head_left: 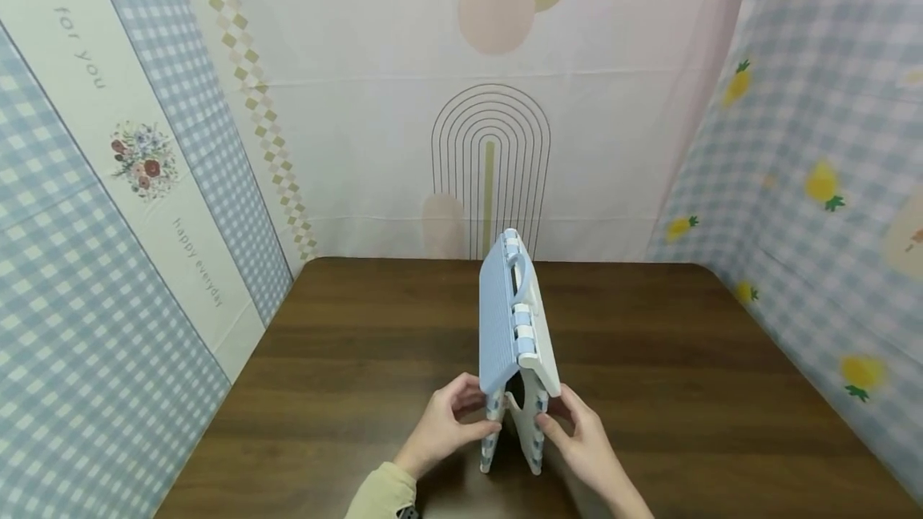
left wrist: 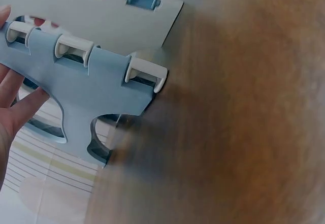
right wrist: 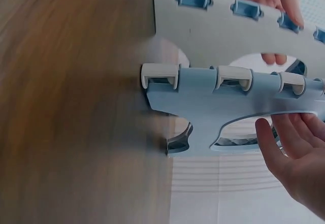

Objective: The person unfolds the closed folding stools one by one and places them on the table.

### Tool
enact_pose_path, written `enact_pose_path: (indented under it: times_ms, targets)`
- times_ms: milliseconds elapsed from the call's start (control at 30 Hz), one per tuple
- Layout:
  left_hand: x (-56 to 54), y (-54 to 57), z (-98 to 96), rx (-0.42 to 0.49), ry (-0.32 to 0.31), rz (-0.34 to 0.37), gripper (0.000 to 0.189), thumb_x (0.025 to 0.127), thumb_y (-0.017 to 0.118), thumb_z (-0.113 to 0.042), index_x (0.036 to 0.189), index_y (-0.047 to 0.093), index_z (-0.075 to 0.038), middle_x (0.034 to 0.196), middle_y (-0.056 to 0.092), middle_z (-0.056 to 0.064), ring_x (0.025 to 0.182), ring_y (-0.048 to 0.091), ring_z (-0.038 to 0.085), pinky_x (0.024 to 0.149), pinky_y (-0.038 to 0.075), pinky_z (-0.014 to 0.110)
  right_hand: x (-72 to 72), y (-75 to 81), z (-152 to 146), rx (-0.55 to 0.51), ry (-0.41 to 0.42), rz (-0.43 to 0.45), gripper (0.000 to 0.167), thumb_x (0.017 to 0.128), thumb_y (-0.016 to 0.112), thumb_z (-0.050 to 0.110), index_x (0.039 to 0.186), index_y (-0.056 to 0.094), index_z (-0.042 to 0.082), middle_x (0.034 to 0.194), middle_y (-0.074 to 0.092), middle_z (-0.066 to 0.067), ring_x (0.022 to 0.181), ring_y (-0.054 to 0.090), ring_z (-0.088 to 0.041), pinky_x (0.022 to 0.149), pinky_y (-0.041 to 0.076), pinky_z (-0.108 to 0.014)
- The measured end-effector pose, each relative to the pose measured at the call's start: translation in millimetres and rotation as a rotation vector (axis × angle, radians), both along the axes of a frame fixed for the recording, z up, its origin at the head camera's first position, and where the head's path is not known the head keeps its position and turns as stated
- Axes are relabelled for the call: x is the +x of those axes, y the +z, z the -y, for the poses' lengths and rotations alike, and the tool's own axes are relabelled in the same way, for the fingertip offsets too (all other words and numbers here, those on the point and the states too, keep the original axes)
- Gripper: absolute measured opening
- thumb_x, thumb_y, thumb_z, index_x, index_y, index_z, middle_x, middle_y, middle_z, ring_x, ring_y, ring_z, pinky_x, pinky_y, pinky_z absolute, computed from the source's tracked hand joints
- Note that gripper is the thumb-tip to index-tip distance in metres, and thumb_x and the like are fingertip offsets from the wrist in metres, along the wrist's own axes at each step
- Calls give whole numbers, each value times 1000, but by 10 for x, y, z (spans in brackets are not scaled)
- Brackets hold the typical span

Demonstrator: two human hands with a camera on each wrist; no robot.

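A blue and white plastic folding stool [head_left: 502, 311] stands upright at the middle of the table, partly folded, its two seat halves sloping down from a hinged ridge. Along that ridge shows a blue carry handle [head_left: 520, 277]. My left hand [head_left: 449, 423] grips the left leg panel, thumb on the near edge and fingers behind it. On the other side, my right hand [head_left: 582, 437] holds the right leg panel in the same way. The right wrist view shows a leg panel [right wrist: 203, 94] with white hinge clips and cut-out openings, the fingers at one opening.
The brown wooden table [head_left: 346, 351] reaches back to a white patterned cloth [head_left: 360, 158]. Blue checked cloths hang along the left [head_left: 65, 263] and right [head_left: 786, 247] sides. A light sleeve [head_left: 385, 491] and a dark wristband [head_left: 407, 512] show at the left wrist.
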State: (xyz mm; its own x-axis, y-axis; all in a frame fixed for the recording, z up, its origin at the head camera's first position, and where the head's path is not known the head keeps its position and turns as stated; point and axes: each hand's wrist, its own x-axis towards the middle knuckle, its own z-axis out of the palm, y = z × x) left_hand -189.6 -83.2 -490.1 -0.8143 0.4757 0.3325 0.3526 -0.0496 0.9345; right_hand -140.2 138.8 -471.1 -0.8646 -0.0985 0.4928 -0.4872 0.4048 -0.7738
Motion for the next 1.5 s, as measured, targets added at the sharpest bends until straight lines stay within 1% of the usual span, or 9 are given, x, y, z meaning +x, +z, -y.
enact_pose_path:
  times_ms: [133, 367, 633, 867, 967, 1067, 1233, 1333, 1500]
  targets:
    - [14, 1, 43, -30, 31, 35, 43, 79, 79, -9, 114, 57, 1, 116, 68, 23, 103, 65, 3, 97, 53, 43, 32, -23, -31, 22, -24, -22, 35, 87, 66, -2, 120, 58, 1, 104, 67, -11, 93, 64, 0, 78, 57, -26]
    - [33, -40, 66, -19, 32, -47, 42, 80, 79, -10, 114, 57, 1, 113, 69, 24, 102, 66, 4, 96, 53, 27, 61, -35, -83, 49, -51, -66, 35, 86, 65, -4, 120, 58, -1, 102, 67, -10, 94, 62, 3, 77, 57, -25]
    - [33, 8, 152, -18, 49, -82, 42, 79, 79, -10, 114, 58, 0, 109, 70, 24, 100, 66, 5, 93, 56, 30, 7, -46, -155, 80, -72, -71, 31, 86, 65, -4, 117, 59, -4, 100, 71, -14, 96, 61, 7, 79, 57, -22]
    - [29, 18, 218, -40, 75, -113, 41, 79, 79, -10, 114, 59, 0, 108, 71, 23, 100, 67, 6, 90, 56, 43, -17, -53, -246, 90, -52, -64, 32, 88, 62, -3, 120, 57, -5, 104, 71, -17, 98, 61, 8, 80, 57, -22]
    - [19, 27, 246, -51, 69, -105, 41, 80, 79, -10, 114, 58, 0, 108, 70, 23, 101, 67, 7, 89, 56, 47, -20, -47, -286, 92, -46, -51, 34, 89, 61, -3, 123, 57, -4, 106, 71, -18, 99, 61, 7, 79, 58, -24]
    - [-2, 41, 269, -62, 58, -92, 42, 79, 79, -10, 114, 58, 0, 108, 70, 24, 101, 67, 7, 88, 57, 46, -24, -42, -327, 91, -38, -37, 35, 90, 60, -3, 125, 56, -4, 108, 70, -19, 101, 60, 8, 79, 58, -25]
    - [-41, 59, 309, -82, 49, -108, 42, 79, 80, -10, 113, 58, 0, 108, 70, 22, 101, 68, 7, 91, 57, 33, -37, -44, -373, 95, -22, -36, 35, 91, 60, -3, 125, 56, -4, 110, 70, -20, 103, 59, 8, 79, 59, -25]
    - [-51, 56, 339, -89, 40, -111, 42, 79, 80, -11, 113, 58, -1, 109, 69, 22, 101, 67, 7, 92, 56, 30, -32, -50, -387, 101, -22, -43, 34, 90, 60, -3, 124, 56, -5, 108, 70, -20, 102, 59, 9, 79, 58, -23]
    - [-46, 50, 384, -94, 37, -105, 42, 80, 79, -12, 114, 58, -1, 112, 69, 22, 103, 67, 6, 93, 56, 37, -16, -59, -402, 113, -31, -47, 33, 89, 61, -4, 122, 56, -8, 107, 70, -20, 101, 59, 10, 78, 58, -23]
